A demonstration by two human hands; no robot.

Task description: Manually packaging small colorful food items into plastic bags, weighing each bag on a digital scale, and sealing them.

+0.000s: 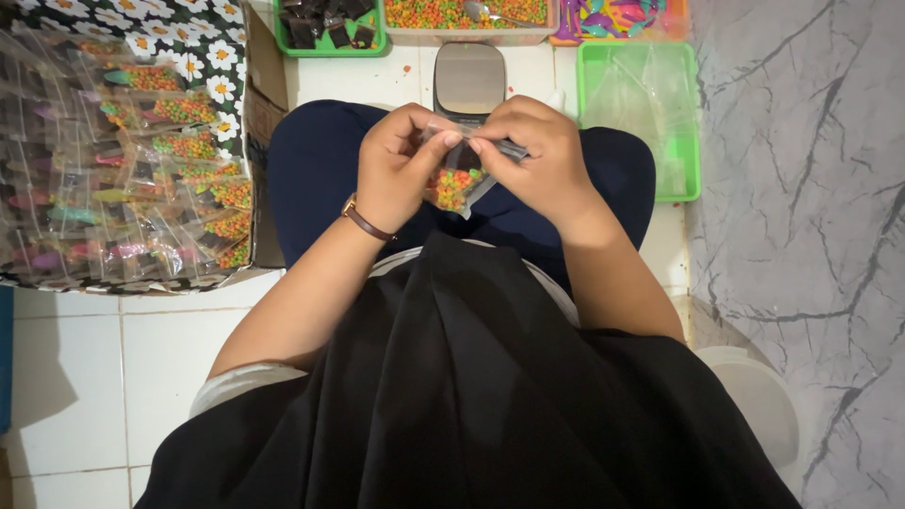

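Over my lap I hold a small clear plastic bag [455,181] filled with tiny multicoloured candies and a dark piece near its top. My left hand [401,165], with a brown strap on the wrist, pinches the bag's top left edge. My right hand [533,155] pinches the top right edge, thumb and fingers pressed on the bag's mouth. Both hands meet above my dark blue trousers.
A box [253,104] with a daisy pattern at the left holds several filled bags [179,151]. Ahead lie a small scale [468,80], a green tray of dark pieces [330,28], a tray of coloured candies [452,14], and a green basket of empty clear bags [641,104]. Marble wall at right.
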